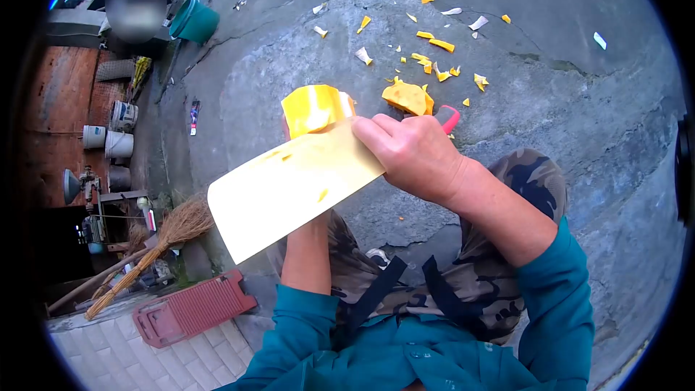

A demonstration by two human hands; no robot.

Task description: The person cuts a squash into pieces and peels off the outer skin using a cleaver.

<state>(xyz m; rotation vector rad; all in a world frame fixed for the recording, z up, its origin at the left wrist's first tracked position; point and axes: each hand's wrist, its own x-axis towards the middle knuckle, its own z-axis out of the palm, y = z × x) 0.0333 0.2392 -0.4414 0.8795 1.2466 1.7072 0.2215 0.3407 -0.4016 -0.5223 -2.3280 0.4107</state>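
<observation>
My right hand (420,156) is closed around the red handle (450,120) of a cleaver, with the thumb and fingers up against the base of its wide blade (289,192). The blade slants down to the left, with orange bits stuck on its face. Right at its upper edge is a chunk of orange pumpkin (311,110), its surface glossy. My left forearm (307,253) rises behind the blade toward this chunk; the left hand is mostly hidden there, gripping the chunk from below. Another pumpkin piece (409,97) lies on the ground beyond my right hand.
Pumpkin peelings (441,45) lie scattered over the concrete ground (550,94). To the left are a straw broom (181,224), a dark red plastic object (194,309), white buckets (119,145) and a green bucket (194,20). A blurred patch (135,1) covers something at upper left.
</observation>
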